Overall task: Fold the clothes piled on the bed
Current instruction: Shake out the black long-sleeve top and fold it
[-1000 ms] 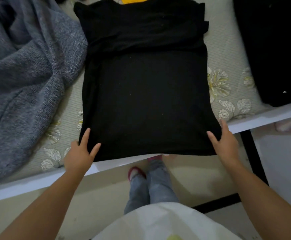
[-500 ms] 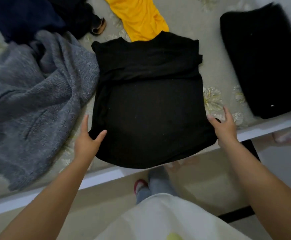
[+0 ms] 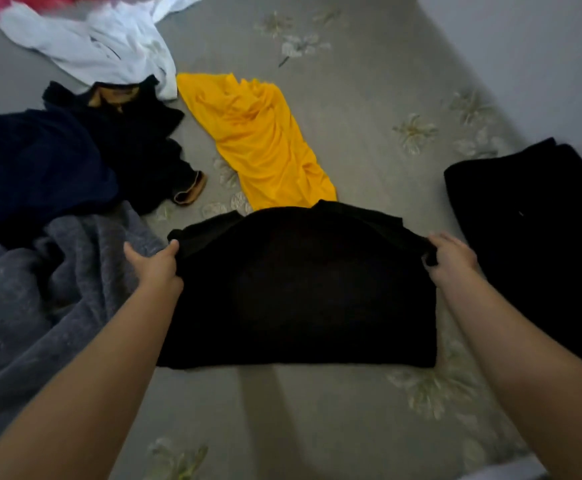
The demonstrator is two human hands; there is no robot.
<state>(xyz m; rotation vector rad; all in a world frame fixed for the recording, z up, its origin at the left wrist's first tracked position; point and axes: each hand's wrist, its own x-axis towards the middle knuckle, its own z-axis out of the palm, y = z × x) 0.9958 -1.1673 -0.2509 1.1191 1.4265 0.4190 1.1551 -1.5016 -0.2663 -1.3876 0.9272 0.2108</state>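
Folding in half now: left hand [image 3: 156,266] pinches one corner of the black shirt [image 3: 300,296], right hand [image 3: 450,256] clutches the other, the garment lying mid-bed between the grey blanket [image 3: 40,289] and a folded black piece [image 3: 538,230]. Best to land both corners level on the collar edge, then smooth flat. A second ago those hands sat at the hem by the bed's edge; now the hem is carried up and over.

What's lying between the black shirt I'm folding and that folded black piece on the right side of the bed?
Nothing visible. Only bare bedsheet separates the black shirt from the folded black garment. Your right hand grips the shirt's right edge in that gap; your left hand grips the left edge.
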